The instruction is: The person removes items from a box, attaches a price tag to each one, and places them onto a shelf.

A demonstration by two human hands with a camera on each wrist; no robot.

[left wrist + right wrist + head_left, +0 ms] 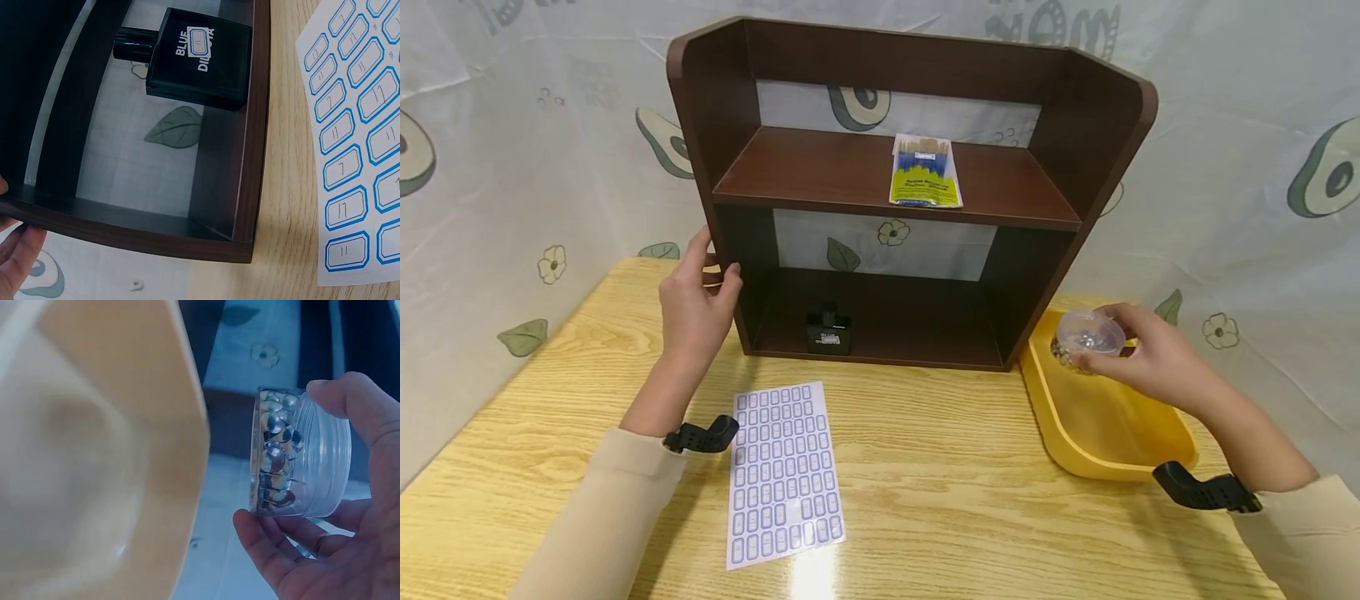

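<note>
Clear plastic jar of shiny metal bits, three o'clock above the yellow bin, pinched by the right hand, looks light, stiff, slick, best gripped round its sides, while the left hand clamps the brown shelf unit at nine o'clock!

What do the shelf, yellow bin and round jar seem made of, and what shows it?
Shelf: probably wood or laminated board, dark brown, soft sheen, flat panels.
Yellow bin: likely moulded plastic, smooth; rounded corners show no seams.
Round jar: perhaps plastic, clear, glossy; silvery pieces show through.
</note>
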